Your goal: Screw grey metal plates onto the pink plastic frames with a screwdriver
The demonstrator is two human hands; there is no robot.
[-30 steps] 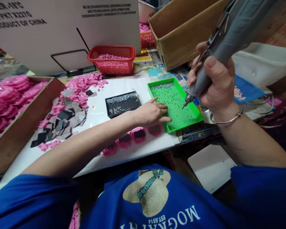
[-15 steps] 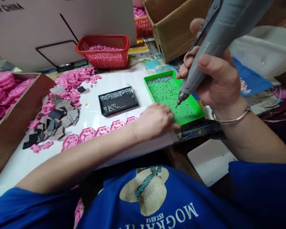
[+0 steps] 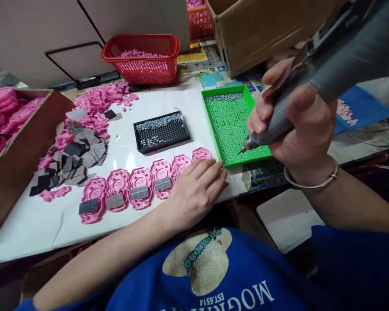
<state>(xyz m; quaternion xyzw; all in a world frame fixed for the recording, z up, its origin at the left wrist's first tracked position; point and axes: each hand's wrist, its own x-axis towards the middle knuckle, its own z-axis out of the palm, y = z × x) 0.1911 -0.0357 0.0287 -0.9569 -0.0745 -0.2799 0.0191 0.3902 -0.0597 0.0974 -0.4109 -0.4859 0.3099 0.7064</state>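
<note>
head view: a row of pink shells lies left of the green tray; they are oval and ridged plastic, and gray blocks sit across the near halves of the four leftmost. the left hand rests over the row's end by the green tray, fingers together and slightly bent; whether they pinch anything i cannot tell. the right hand has its fingers wrapped around a gray power driver, tip pointing down over the green tray's near part; contact is unclear. upside down on the blue shirt, nearer than the green tray, "mogra", cut off, and "est.6514" can be read. left of the green tray is a black tray with silver screws; farther left, gray and black squares. beyond it stand a cardboard box and, leftward, a red basket. the left hand covers some shells; the right hides the green tray's right side.
</note>
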